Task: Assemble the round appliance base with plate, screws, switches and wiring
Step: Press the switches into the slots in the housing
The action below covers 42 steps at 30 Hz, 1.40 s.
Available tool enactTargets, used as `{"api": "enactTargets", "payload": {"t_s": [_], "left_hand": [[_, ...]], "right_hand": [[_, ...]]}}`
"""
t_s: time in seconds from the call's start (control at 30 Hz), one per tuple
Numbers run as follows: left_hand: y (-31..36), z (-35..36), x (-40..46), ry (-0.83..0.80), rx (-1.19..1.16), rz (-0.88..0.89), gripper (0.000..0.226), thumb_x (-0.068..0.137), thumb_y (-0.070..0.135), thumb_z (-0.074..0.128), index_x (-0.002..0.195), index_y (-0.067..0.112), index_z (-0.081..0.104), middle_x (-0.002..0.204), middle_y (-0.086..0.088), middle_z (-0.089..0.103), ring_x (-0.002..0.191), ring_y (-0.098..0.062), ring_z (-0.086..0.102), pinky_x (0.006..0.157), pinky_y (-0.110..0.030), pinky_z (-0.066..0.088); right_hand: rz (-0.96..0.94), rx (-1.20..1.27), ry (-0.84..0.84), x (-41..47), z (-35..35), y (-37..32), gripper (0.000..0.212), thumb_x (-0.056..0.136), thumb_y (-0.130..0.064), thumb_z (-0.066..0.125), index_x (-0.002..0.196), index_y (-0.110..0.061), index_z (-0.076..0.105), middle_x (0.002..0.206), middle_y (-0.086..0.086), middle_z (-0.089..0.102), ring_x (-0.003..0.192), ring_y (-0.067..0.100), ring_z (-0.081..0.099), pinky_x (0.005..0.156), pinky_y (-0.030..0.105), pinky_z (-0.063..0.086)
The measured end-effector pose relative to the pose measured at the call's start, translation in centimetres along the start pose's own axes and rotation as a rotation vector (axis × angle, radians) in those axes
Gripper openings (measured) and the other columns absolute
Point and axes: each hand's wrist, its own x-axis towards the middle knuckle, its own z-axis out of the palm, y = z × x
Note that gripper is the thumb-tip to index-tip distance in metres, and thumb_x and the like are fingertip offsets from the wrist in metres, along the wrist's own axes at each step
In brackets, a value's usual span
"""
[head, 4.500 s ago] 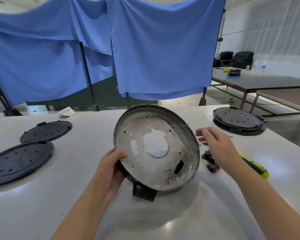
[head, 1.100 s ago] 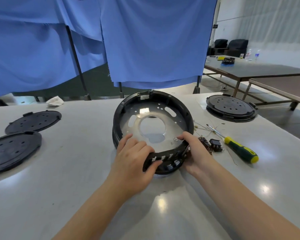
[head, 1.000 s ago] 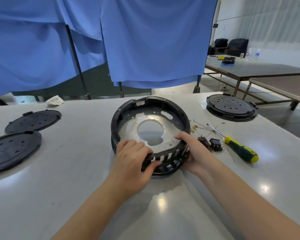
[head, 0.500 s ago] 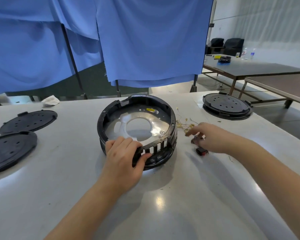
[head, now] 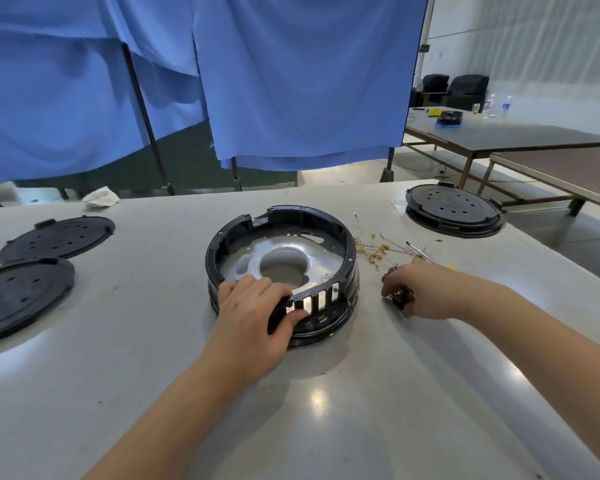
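The switch-fitting step is judged to be in hand. The base (head: 281,265), plate (head: 257,261) seated inside, stands mid-bench and is gripped at its near rim by the left hand (head: 253,313). A switch (head: 400,298), just right of the base, is pinched by the right hand (head: 420,292); it must next be lifted across to a rim slot.

No text, label, brand, number or sign is readable anywhere; the labels on the distant bottles (head: 492,105) are too small and blurred to make out.
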Motion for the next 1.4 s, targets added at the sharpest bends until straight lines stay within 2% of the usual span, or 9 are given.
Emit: {"api": "enactTargets", "payload": {"t_s": [0.13, 0.27, 0.37, 0.5, 0.67, 0.93, 1.07, 1.2, 1.4], "left_hand": [[0.1, 0.0, -0.2, -0.021, -0.031, -0.021, 0.016, 0.078, 0.031, 0.069, 0.080, 0.016, 0.065, 0.069, 0.007, 0.056, 0.067, -0.019, 0.051, 0.070, -0.034, 0.030], [0.0, -0.1, -0.3, -0.056, -0.051, -0.033, 0.019, 0.079, 0.033, 0.068, 0.079, 0.015, 0.064, 0.069, 0.007, 0.057, 0.067, -0.018, 0.050, 0.071, -0.032, 0.027], [0.1, -0.1, -0.5, -0.073, -0.066, -0.022, 0.019, 0.079, 0.034, 0.069, 0.079, 0.015, 0.064, 0.070, 0.009, 0.056, 0.068, -0.015, 0.049, 0.072, -0.027, 0.023], [0.1, -0.2, -0.4, -0.097, -0.087, -0.017, 0.026, 0.082, 0.043, 0.061, 0.080, 0.017, 0.063, 0.071, 0.016, 0.049, 0.069, -0.013, 0.046, 0.074, -0.024, 0.023], [0.0, -0.8, -0.5, -0.139, -0.093, -0.024, 0.032, 0.081, 0.050, 0.055, 0.083, 0.019, 0.063, 0.073, 0.016, 0.049, 0.074, -0.013, 0.050, 0.077, -0.024, 0.027], [0.3, -1.6, -0.3, -0.162, -0.159, -0.071, 0.045, 0.072, 0.062, 0.059, 0.093, 0.023, 0.067, 0.076, 0.018, 0.054, 0.081, -0.011, 0.054, 0.089, -0.030, 0.034], [0.7, -2.5, -0.1, -0.207, -0.291, -0.125, 0.035, 0.064, 0.069, 0.061, 0.093, 0.050, 0.058, 0.086, 0.022, 0.066, 0.092, 0.000, 0.057, 0.095, -0.022, 0.031], [0.4, -3.2, 0.1, -0.312, -0.348, -0.204, 0.032, 0.056, 0.074, 0.058, 0.086, 0.063, 0.053, 0.100, 0.033, 0.061, 0.108, 0.017, 0.040, 0.093, -0.008, 0.026], [-0.1, -3.8, 0.4, -0.435, -0.488, -0.214, 0.022, 0.067, 0.037, 0.057, 0.085, 0.049, 0.064, 0.084, 0.011, 0.066, 0.097, -0.016, 0.058, 0.091, -0.033, 0.042]], "right_hand": [[0.031, 0.149, 0.067, -0.2, 0.4, 0.0, 0.027, 0.086, -0.017, 0.062, 0.111, -0.025, 0.064, 0.109, -0.007, 0.063, 0.101, 0.015, 0.058, 0.087, 0.026, 0.047], [0.062, 0.570, 0.259, -1.3, -1.4, -0.3, 0.016, 0.094, -0.019, 0.056, 0.107, -0.025, 0.064, 0.103, -0.007, 0.065, 0.086, 0.011, 0.065, 0.067, 0.020, 0.050], [0.033, 0.956, 0.369, -2.1, -3.5, -1.6, 0.018, 0.097, -0.018, 0.052, 0.111, -0.023, 0.061, 0.106, 0.000, 0.064, 0.081, 0.017, 0.071, 0.070, 0.029, 0.058], [-0.060, 1.431, 0.251, -2.1, -4.5, -5.2, 0.022, 0.096, -0.009, 0.050, 0.103, -0.017, 0.068, 0.103, 0.014, 0.071, 0.075, 0.023, 0.072, 0.066, 0.025, 0.057], [-0.231, 1.374, 0.106, -0.9, -3.6, -9.1, 0.029, 0.093, -0.005, 0.053, 0.093, -0.023, 0.076, 0.099, 0.012, 0.071, 0.078, 0.016, 0.068, 0.076, 0.023, 0.055], [-0.414, 1.090, 0.299, -2.3, -1.4, -11.3, 0.037, 0.077, -0.006, 0.070, 0.108, -0.026, 0.065, 0.097, -0.008, 0.072, 0.085, 0.015, 0.069, 0.078, 0.026, 0.056], [-0.454, 1.007, 0.297, -3.0, -1.0, -11.3, 0.039, 0.075, -0.003, 0.070, 0.105, -0.027, 0.066, 0.098, -0.012, 0.071, 0.089, 0.013, 0.068, 0.082, 0.026, 0.055], [-0.482, 0.923, 0.269, -3.5, -1.2, -11.2, 0.040, 0.074, -0.003, 0.071, 0.106, -0.028, 0.066, 0.101, -0.014, 0.070, 0.095, 0.007, 0.067, 0.083, 0.029, 0.055], [-0.499, 0.827, 0.260, -4.0, -1.1, -11.7, 0.040, 0.074, -0.001, 0.071, 0.105, -0.024, 0.067, 0.098, -0.014, 0.070, 0.091, 0.009, 0.066, 0.081, 0.029, 0.054]]}}
